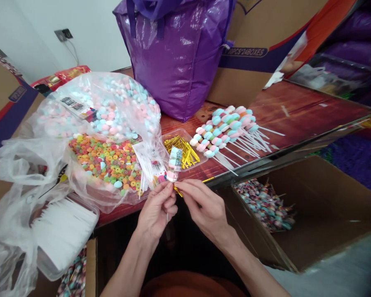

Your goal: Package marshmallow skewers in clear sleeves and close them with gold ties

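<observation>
My left hand and my right hand meet at the table's near edge, both pinched on the stick of a wrapped candy skewer that stands upright between them. A gold twist tie shows at the fingertips, just under the wrapper. Right behind the skewer lies a clear tray of gold twist ties. To its right, a pile of unwrapped marshmallow skewers rests on the wooden table.
A clear bag of pastel marshmallows and ring candies sits left. White sticks fill a tub at lower left. A purple bag and cardboard boxes stand behind. An open box with wrapped skewers is at right.
</observation>
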Tool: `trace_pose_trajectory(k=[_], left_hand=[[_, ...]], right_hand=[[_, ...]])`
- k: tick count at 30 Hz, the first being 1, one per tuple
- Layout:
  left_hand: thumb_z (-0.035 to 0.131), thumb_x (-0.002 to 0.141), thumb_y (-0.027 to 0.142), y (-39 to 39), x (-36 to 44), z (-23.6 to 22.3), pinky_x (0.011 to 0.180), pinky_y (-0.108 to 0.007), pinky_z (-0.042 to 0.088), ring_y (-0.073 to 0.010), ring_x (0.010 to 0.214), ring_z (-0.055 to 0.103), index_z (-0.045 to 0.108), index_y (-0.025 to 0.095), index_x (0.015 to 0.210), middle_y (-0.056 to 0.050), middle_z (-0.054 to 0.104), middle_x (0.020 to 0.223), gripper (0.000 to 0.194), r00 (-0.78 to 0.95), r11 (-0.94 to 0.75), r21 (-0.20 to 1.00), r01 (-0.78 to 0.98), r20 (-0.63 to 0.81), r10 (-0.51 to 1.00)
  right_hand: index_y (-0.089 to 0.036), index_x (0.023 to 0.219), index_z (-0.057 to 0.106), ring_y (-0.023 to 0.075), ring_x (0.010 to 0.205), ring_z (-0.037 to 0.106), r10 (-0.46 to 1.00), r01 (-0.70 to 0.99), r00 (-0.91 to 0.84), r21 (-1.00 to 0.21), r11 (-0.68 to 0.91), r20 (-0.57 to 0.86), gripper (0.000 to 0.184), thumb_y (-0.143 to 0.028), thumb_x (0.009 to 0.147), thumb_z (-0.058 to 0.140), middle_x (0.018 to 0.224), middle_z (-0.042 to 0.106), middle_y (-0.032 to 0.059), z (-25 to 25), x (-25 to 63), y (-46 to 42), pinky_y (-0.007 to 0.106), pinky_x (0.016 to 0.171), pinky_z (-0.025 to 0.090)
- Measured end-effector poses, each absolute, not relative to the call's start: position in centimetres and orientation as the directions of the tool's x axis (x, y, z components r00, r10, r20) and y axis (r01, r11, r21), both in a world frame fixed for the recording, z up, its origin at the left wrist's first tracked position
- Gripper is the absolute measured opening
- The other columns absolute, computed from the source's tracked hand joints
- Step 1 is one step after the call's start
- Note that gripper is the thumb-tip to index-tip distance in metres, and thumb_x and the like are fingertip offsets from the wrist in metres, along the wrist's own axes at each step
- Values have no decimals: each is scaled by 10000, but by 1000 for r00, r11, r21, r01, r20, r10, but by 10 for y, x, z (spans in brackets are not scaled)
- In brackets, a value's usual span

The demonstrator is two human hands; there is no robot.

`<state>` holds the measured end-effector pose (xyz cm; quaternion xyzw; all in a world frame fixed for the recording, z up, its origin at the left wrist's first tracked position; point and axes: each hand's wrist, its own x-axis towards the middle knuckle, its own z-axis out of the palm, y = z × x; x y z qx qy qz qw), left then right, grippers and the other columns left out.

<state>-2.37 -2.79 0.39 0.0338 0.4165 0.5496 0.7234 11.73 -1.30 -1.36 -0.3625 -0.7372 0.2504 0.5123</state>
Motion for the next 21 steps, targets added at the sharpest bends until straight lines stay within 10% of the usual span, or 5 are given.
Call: trace_pose_trajectory(k=[5, 14, 21], left_hand=[[958, 531, 224, -35, -14, 7, 391, -110, 225, 9, 413, 331, 636, 137, 777, 77, 519, 567, 414, 54, 391, 500, -773, -562, 826], [782, 730, 586, -39, -7, 12, 790, -293, 538, -205, 925, 631, 761, 186, 876, -70, 686, 959, 426, -4, 256, 744, -617, -328, 945], [640, 863, 576, -55, -2, 12, 883, -292, 473, -217, 948, 588, 764, 179, 718, -82, 658, 925, 441, 6, 206, 947, -247, -211, 977]], right_hand=[[-232, 1024, 728, 188, 786, 704, 600, 477, -269, -437, 763, 753, 245, -78, 918, 570, 911, 768, 74, -17, 118, -11, 323, 723, 538], [-212, 819, 537, 138, 691, 550, 955, 112, -14, -949, 296, 296, 172, -210, 978, 473, 769, 577, 5, 6, 106, -34, 262, 637, 466], [-199, 844, 631, 129, 686, 560, 933, 102, 55, -932, 349, 355, 146, -185, 959, 542, 776, 592, 0, 20, 133, -46, 259, 636, 453]])
